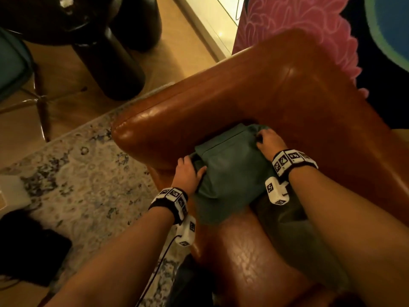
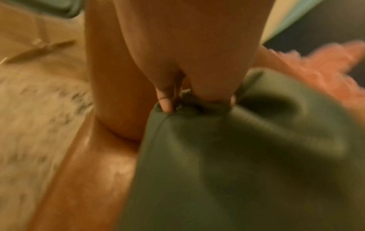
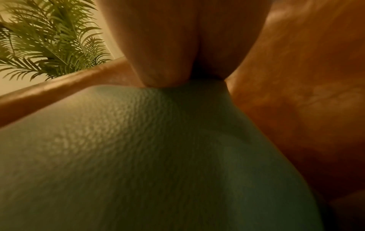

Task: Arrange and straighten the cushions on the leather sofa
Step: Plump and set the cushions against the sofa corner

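Note:
A teal-green cushion [image 1: 230,171] sits in the corner of the brown leather sofa [image 1: 287,89], against the armrest. My left hand [image 1: 189,173] grips the cushion's near-left corner, thumb on top; in the left wrist view the left hand's fingers [image 2: 166,100] bunch the cushion's fabric [image 2: 227,156]. My right hand [image 1: 266,141] grips the far-right corner beside the backrest, fingers curled into the fabric. The right wrist view shows the right hand's palm [image 3: 177,54] on the cushion [image 3: 138,156]. A darker olive cushion [image 1: 287,220] lies on the seat, partly under my right forearm.
A patterned pale rug [image 1: 84,178] covers the floor left of the sofa. A black round table leg [image 1: 110,60] and a chair leg [image 1: 42,107] stand beyond it. A pink-and-dark artwork [image 1: 309,25] rises behind the backrest. A fern [image 3: 45,39] shows past the armrest.

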A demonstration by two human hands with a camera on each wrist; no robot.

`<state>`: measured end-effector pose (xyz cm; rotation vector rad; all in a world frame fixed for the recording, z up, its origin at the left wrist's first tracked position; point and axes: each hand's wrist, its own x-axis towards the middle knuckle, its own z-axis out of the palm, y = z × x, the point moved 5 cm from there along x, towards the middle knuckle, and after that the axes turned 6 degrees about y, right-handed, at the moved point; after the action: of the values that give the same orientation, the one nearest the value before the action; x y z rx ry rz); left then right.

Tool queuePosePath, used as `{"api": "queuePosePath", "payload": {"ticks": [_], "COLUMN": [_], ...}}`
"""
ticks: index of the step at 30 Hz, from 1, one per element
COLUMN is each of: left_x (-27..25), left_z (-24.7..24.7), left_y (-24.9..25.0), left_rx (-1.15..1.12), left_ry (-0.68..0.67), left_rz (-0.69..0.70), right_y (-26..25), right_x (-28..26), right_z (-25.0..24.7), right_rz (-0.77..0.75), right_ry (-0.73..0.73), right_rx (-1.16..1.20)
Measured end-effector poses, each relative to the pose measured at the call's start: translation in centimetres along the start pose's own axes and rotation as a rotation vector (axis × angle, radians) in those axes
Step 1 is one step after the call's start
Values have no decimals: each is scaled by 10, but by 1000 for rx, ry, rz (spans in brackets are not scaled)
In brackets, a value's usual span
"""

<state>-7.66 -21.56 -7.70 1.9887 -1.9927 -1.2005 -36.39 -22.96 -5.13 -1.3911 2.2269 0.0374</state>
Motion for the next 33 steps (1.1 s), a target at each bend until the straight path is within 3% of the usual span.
{"api": "queuePosePath", "payload": {"ticks": [5, 11, 14, 17, 20, 22, 24, 25, 27, 30, 33], "left_x": [-1, -28, -47, -72, -97, -106, -103, -103, -101, -106, -116], "left_z": [2, -3, -11, -20, -29, -33, -30, -28, -26, -29, -37], "left_y": [7, 2, -18, -44, -55, -48, -40, -37, -36, -42, -55], "left_rx": [49, -89, -233, -369, -462, -569, -698, -731, -652, -436, -409], "left_ry": [-12, 22, 143, 319, 486, 514, 443, 398, 332, 373, 463], "left_rz": [12, 6, -97, -262, -310, -341, -408, -419, -379, -300, -253], "right_y": [-3, -6, 11, 43, 67, 73, 70, 65, 52, 43, 55], "right_x": [-9, -24, -27, -34, -39, -48, -56, -63, -72, -81, -82], "right_z": [-3, -13, -33, -65, -85, -83, -71, -64, -60, -59, -76], "right_rz": [32, 17, 110, 199, 293, 397, 493, 484, 305, -9, -95], "right_ry": [-158, -210, -52, 212, 430, 472, 399, 343, 264, 175, 271], "right_rx": [-155, 107, 346, 440, 515, 560, 653, 703, 711, 470, 328]}}
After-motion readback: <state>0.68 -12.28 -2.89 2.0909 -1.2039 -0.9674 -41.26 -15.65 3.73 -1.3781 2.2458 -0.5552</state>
